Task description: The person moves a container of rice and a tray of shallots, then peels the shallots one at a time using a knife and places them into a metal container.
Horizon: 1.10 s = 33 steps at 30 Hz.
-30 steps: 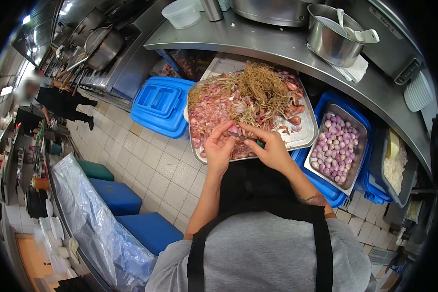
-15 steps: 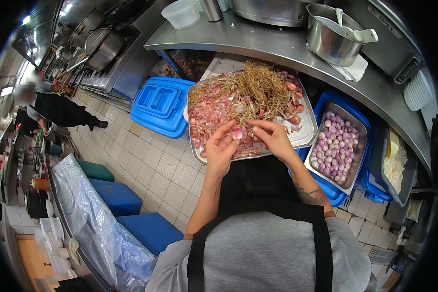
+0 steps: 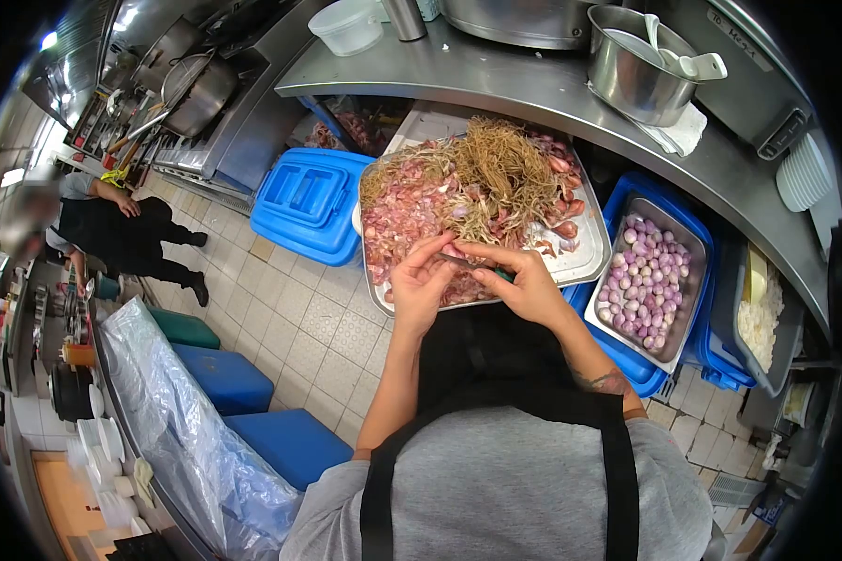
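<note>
My left hand is closed on a pink shallot, mostly hidden behind the fingers. In my right hand is a small knife, its dark blade against the shallot and a bit of green handle showing. Both hands are close together over the near edge of a large tray. Papery shallot skins cover the tray's left side, a heap of dry brown roots lies at its back, and unpeeled shallots sit to the right.
Right of the tray, a steel pan holds many peeled shallots, beside a grey bin. A blue lid is at the left. A steel counter with a pot runs behind. A co-worker stands far left.
My right hand has turned and brought the knife across to the shallot; the hands are closer together. The shallot is now more hidden. The co-worker has stepped nearer.
</note>
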Each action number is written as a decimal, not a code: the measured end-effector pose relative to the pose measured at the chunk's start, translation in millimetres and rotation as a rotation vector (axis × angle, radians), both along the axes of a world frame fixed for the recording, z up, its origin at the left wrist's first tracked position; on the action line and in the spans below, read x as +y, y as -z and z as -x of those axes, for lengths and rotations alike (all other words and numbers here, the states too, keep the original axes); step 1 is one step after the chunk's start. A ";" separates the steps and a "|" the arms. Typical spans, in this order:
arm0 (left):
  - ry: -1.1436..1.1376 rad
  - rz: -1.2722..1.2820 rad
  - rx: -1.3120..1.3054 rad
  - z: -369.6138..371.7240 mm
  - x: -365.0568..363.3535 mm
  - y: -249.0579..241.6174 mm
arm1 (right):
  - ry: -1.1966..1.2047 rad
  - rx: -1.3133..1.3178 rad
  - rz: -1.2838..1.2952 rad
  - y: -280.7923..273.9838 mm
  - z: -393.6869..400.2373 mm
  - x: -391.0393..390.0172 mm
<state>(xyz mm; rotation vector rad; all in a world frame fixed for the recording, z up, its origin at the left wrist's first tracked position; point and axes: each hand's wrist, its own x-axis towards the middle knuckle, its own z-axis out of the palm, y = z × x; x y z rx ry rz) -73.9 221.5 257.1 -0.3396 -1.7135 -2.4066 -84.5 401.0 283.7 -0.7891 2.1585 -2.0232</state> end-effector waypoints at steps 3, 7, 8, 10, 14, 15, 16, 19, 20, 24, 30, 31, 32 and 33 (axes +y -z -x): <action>0.016 0.026 -0.004 -0.6 -0.8 -3.5 | -0.001 0.069 0.019 0.7 1.9 -0.6; -0.002 -0.024 -0.045 -0.9 4.5 -0.6 | 0.083 0.132 -0.049 -2.0 -1.4 -4.2; -0.005 -0.062 -0.061 -1.4 8.9 0.9 | 0.125 0.185 -0.030 6.7 0.3 -8.9; -0.025 -0.131 -0.095 -4.7 18.0 2.0 | 0.134 0.127 0.007 8.7 0.4 -10.5; -0.105 -0.202 -0.123 -3.4 19.3 2.7 | 0.042 -0.119 0.063 -0.9 -1.9 -3.4; -0.076 -0.174 -0.105 -2.8 17.4 1.0 | 0.030 -0.129 0.070 -1.4 -0.9 -2.0; -0.049 -0.147 -0.086 -2.5 13.2 -1.8 | 0.025 -0.109 0.079 -1.5 -0.6 -1.8; -0.020 -0.039 -0.034 -2.6 10.8 -0.8 | 0.020 -0.034 0.092 -0.2 -3.0 -1.2; -0.018 0.002 -0.017 -2.5 11.2 -0.3 | 0.023 0.004 0.087 -0.4 -1.8 -1.3; 0.012 -0.053 -0.062 -6.4 17.3 -6.7 | 0.001 0.068 0.037 -2.8 2.7 1.8; -0.002 -0.040 -0.056 -4.7 13.8 -8.9 | -0.027 -0.077 0.084 -8.9 -1.7 5.0; -0.002 -0.039 -0.050 -5.2 14.6 -10.8 | -0.031 -0.093 0.094 -9.7 -2.4 5.3; -0.003 -0.037 -0.045 -5.6 15.1 -11.6 | -0.034 -0.110 0.104 -10.3 -3.3 5.6; 0.003 -0.029 -0.071 -6.4 14.2 -11.1 | -0.036 -0.126 0.115 -10.5 -3.9 5.9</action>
